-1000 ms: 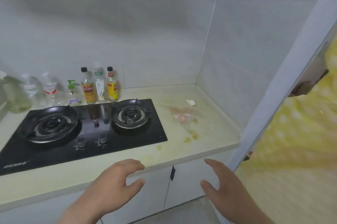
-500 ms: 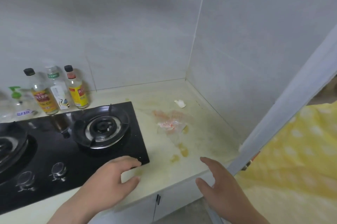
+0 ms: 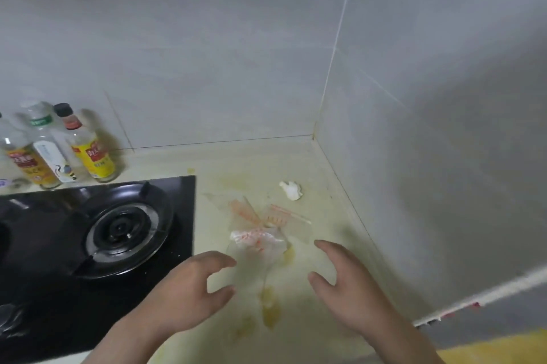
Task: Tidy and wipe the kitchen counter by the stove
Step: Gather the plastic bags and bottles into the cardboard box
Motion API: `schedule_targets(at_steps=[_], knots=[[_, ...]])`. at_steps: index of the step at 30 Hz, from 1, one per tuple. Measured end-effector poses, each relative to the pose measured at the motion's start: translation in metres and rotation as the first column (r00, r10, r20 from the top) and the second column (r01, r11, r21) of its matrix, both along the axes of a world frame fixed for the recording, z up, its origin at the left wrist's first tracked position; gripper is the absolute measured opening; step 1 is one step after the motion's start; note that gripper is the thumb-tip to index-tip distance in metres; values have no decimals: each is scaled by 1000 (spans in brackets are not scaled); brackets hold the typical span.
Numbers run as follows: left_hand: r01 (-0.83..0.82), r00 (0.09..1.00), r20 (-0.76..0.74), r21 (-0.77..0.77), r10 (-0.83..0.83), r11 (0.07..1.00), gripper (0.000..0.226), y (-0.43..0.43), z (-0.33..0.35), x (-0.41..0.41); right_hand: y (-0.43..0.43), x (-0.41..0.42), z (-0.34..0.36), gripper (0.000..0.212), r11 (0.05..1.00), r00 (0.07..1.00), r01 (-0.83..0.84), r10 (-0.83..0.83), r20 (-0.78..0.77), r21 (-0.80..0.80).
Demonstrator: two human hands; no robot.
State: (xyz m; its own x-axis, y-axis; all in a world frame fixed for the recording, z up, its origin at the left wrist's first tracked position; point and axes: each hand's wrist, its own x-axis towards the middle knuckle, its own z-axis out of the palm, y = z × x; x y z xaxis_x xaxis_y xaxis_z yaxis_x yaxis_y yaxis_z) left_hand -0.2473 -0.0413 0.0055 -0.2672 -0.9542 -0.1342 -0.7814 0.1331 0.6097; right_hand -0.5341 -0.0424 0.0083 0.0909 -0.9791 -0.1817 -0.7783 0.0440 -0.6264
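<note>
From the head camera: a person's two bare hands hover low over a stained pale counter (image 3: 260,159) in a tiled kitchen corner. The left hand (image 3: 189,292) and right hand (image 3: 349,289) face each other, palms inward, fingers loosely curved and thumbs spread. Neither grip closes on anything; both are slack and empty. Between and just beyond the fingertips lies a crumpled clear wrapper (image 3: 257,239) with red print, flat on the counter just right of the stove (image 3: 44,245). The left fingertips are just beside its near edge; whether they touch it cannot be told. Past the wrapper, nearer the corner, sits a small white scrap (image 3: 291,190), apart from the wrapper and close to the right wall. Yellow stains (image 3: 270,307) pool on the counter between the two wrists, with fainter smears spreading toward the back wall. The black glass stove fills the left of the frame, its round burner (image 3: 124,230) near the left hand. Behind the stove, against the back wall, stand three upright bottles (image 3: 91,147) close together: one with a yellow label and black cap, one with a white label, one with an orange label cut off by the frame's left edge. A strip of yellow cloth (image 3: 488,349) shows at the lower right corner.
</note>
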Motion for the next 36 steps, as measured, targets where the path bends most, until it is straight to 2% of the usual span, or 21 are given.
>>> schedule_targets(at_steps=[2, 6, 11, 17, 19, 22, 24, 31, 36], knots=[[-22, 1000, 17, 27, 22, 999, 58, -19, -10, -13, -27, -10, -4, 60, 999, 999, -35, 35, 5, 4], [-72, 997, 13, 21, 72, 997, 46, -50, -24, -37, -70, -19, -15, 60, 997, 997, -76, 76, 19, 0], [-93, 995, 45, 34, 92, 995, 46, -81, -37, -50, -103, -19, -24, 58, 994, 994, -112, 111, 16, 7], [16, 980, 195, 84, -32, 996, 54, -114, -60, -52, -132, -17, -39, 59, 992, 993, -115, 116, -24, 50], [-47, 972, 236, 112, 20, 993, 60, -124, -71, -57, -142, -15, -46, 59, 992, 993, -110, 112, -30, 57], [-254, 945, 251, 153, 211, 955, 65, -137, -85, -70, -158, -11, -55, 57, 994, 997, -73, 75, -19, 82], [-330, 922, 266, 160, 281, 930, 68, -145, -96, -81, -169, -8, -61, 56, 994, 999, -34, 34, 5, 100], [-468, 857, 316, 144, 407, 872, 86, -159, -122, -103, -213, 7, -87, 50, 994, 996, 80, -83, 34, 73], [-467, 855, 310, 109, 416, 878, 78, -164, -131, -100, -242, 15, -103, 48, 997, 997, 55, -52, -49, 57]])
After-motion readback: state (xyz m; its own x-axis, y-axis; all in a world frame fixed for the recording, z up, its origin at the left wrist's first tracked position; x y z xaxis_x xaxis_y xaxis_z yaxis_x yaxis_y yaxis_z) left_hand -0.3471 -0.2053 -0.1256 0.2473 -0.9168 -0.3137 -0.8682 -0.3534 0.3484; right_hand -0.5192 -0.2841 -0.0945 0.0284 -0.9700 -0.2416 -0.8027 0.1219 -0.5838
